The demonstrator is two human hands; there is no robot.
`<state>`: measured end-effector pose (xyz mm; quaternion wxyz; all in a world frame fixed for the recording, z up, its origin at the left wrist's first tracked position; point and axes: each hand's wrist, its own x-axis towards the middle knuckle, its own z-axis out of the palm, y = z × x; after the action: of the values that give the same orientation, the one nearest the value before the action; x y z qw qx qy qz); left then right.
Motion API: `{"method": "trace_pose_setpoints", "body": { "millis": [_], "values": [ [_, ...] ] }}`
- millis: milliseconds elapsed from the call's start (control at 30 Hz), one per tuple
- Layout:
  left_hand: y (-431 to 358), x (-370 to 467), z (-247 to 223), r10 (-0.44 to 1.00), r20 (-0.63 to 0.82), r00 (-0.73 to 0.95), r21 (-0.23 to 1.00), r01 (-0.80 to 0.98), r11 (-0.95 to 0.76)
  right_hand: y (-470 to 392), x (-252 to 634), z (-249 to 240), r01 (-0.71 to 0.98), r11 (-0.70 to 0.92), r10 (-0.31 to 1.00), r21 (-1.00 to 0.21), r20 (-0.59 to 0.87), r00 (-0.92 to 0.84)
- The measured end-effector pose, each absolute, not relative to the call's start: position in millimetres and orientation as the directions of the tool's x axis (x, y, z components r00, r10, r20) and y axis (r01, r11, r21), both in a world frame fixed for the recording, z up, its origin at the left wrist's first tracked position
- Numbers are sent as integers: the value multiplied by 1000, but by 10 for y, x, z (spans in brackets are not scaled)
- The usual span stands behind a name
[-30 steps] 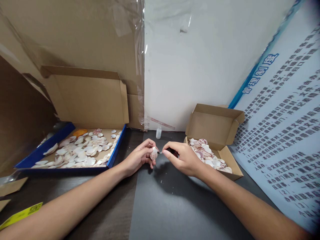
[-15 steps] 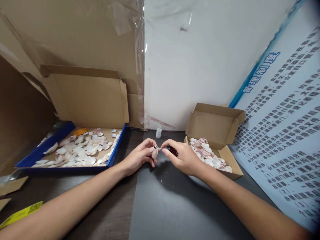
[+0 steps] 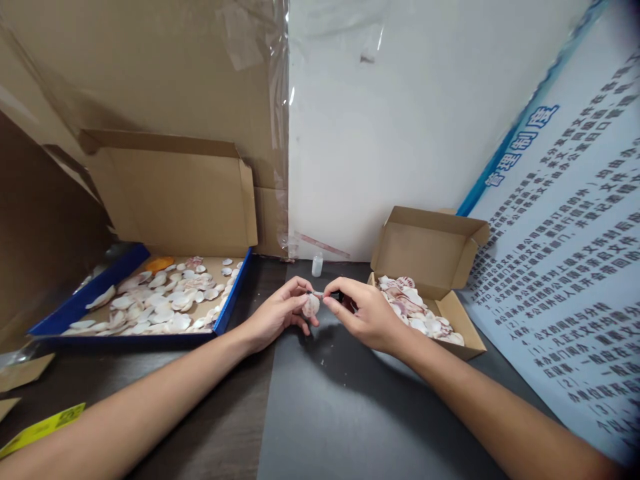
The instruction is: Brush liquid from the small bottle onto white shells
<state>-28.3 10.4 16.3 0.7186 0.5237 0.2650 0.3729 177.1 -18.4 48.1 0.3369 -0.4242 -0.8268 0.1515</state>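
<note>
Between the thumb and fingers of my left hand (image 3: 283, 312) is a small pale seashell (image 3: 311, 305), its ribbed face turned partly toward me. Facing it, my right hand (image 3: 367, 310) is closed around a small dark tool (image 3: 345, 299) with a thin metal shaft, perhaps a hand drill. The shaft, pinched by my right thumb and forefinger, reaches the shell's upper edge. Most of the tool is hidden in my palm, and I cannot tell whether its tip goes into the shell. Both hands are raised above the grey mat (image 3: 320, 427).
Many loose shells lie in a blue-edged cardboard box (image 3: 235, 293) on the left. A smaller open box (image 3: 475, 333) of shells stands beside my right hand. A small white bottle (image 3: 317, 265) is behind my hands, before the white panel (image 3: 340, 167). Yellow label lower left (image 3: 43, 430).
The shell in my left hand has turned, so more of its pale face shows. My right fingers and the tool have shifted only slightly; the boxes and bottle stay put.
</note>
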Motion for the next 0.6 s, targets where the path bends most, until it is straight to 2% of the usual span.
{"method": "trace_pose_setpoints", "body": {
  "millis": [100,233,367,500,600],
  "values": [
    [108,-286,162,809,12,587,953,-253,169,-191,1772,495,643,555,830,-528,391,-397],
    [110,-285,167,816,13,578,956,-247,159,-212,1768,516,600,581,813,-550,423,-400],
    [113,-286,168,815,13,579,960,-234,152,-216,1764,508,629,568,823,-531,376,-426],
    [110,-289,171,811,8,584,957,-240,163,-215,1760,492,602,575,817,-554,435,-379],
    [102,-291,178,817,6,577,954,-248,168,-220,1753,486,573,597,802,-562,402,-442]
  ]
}}
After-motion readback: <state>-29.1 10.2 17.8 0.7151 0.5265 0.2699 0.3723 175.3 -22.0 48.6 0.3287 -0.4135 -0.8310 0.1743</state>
